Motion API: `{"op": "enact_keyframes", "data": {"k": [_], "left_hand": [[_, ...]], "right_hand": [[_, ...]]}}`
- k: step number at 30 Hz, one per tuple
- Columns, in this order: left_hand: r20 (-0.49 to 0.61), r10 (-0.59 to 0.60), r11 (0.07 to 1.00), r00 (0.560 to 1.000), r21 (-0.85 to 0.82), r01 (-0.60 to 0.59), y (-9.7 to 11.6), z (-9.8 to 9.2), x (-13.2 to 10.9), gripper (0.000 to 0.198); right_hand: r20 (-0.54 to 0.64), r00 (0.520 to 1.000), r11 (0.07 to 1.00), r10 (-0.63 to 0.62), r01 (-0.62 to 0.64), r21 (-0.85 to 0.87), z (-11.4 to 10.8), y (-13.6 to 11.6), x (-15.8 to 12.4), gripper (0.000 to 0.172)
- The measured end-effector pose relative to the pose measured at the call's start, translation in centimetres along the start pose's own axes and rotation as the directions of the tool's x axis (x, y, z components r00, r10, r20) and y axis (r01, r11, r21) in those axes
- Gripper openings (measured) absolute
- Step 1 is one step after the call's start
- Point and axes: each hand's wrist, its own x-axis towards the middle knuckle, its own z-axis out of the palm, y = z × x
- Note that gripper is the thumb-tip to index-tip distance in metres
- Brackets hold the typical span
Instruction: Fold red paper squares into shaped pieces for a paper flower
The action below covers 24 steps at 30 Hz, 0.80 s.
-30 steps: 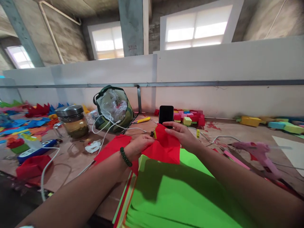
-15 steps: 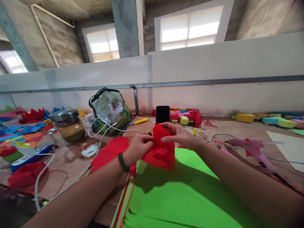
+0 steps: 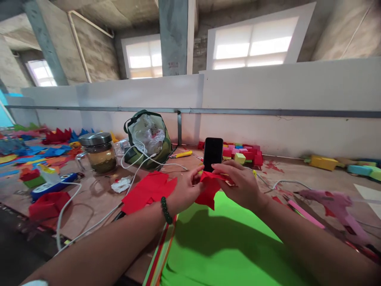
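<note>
A folded piece of red felt-like material (image 3: 208, 192) is held between both hands above a stack of bright green sheets (image 3: 229, 242). My left hand (image 3: 186, 190), with a dark beaded bracelet at the wrist, grips its left side. My right hand (image 3: 242, 184) pinches its upper right part, fingers curled over the top. Other red pieces (image 3: 149, 188) lie flat left of the stack, beside my left wrist. A black phone (image 3: 213, 153) stands upright just behind the hands.
Left are a lidded glass jar (image 3: 101, 157), a camouflage bag (image 3: 166, 149), white cables, crumpled tissue (image 3: 121, 184) and a blue power strip (image 3: 53, 186). A yellow cutter (image 3: 182, 154) and small coloured blocks (image 3: 239, 158) lie behind; a pink glue gun (image 3: 333, 200) lies right.
The red piece in my hands is now folded and bunched rather than hanging spread out. Both hands have closed around it. The whole view has shifted, with objects appearing further right.
</note>
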Motion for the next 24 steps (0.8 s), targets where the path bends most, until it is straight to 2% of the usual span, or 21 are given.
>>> {"op": "enact_keyframes", "data": {"k": [2,4,7,11,13,15,17,19,21,24], "left_hand": [[0.011,0.082,0.994,0.997,0.065,-0.082,-0.2,0.2,-0.3,0.059],[-0.015,0.134,0.981,0.991,0.142,-0.130,-0.2,0.4,-0.5,0.055],[-0.065,0.193,0.949,0.979,0.265,-0.170,-0.2,0.3,-0.6,0.052],[-0.080,0.245,0.875,0.966,0.447,-0.184,-0.4,0.1,-0.8,0.050],[-0.071,0.253,0.860,0.965,0.474,-0.190,-0.3,0.1,-0.9,0.053],[-0.053,0.241,0.880,0.969,0.433,-0.195,0.0,0.2,-1.1,0.059],[-0.021,0.192,0.928,0.981,0.328,-0.175,0.3,0.3,-1.2,0.060],[0.021,0.098,0.980,0.995,0.169,-0.100,0.6,0.4,-1.0,0.052],[0.045,-0.039,0.999,0.998,0.034,0.037,0.7,0.3,-0.6,0.038],[0.019,-0.253,0.967,0.967,-0.021,0.253,0.5,0.1,0.0,0.024]], "right_hand": [[-0.017,0.999,0.999,-0.052,0.051,-0.018,-0.1,0.1,0.0,0.040],[-0.032,0.998,0.999,-0.051,0.050,-0.015,-0.1,0.2,-0.1,0.038],[-0.040,0.999,1.000,-0.019,0.019,0.002,0.1,0.3,-0.2,0.036],[-0.033,0.999,0.999,0.017,-0.016,0.039,0.1,0.0,-0.3,0.035],[-0.044,0.997,0.997,0.060,-0.057,0.053,0.0,-0.4,-0.2,0.034],[-0.054,0.989,0.990,0.135,-0.132,0.053,-0.1,-0.7,0.0,0.033],[-0.024,0.966,0.966,0.258,-0.257,0.042,-0.1,-0.9,0.4,0.035],[0.054,0.911,0.912,0.408,-0.410,0.024,0.0,-0.9,0.6,0.039],[0.172,0.834,0.846,0.525,-0.534,0.005,0.2,-0.7,0.8,0.045],[0.340,0.732,0.782,0.591,-0.622,-0.019,0.4,-0.3,0.7,0.054]]}}
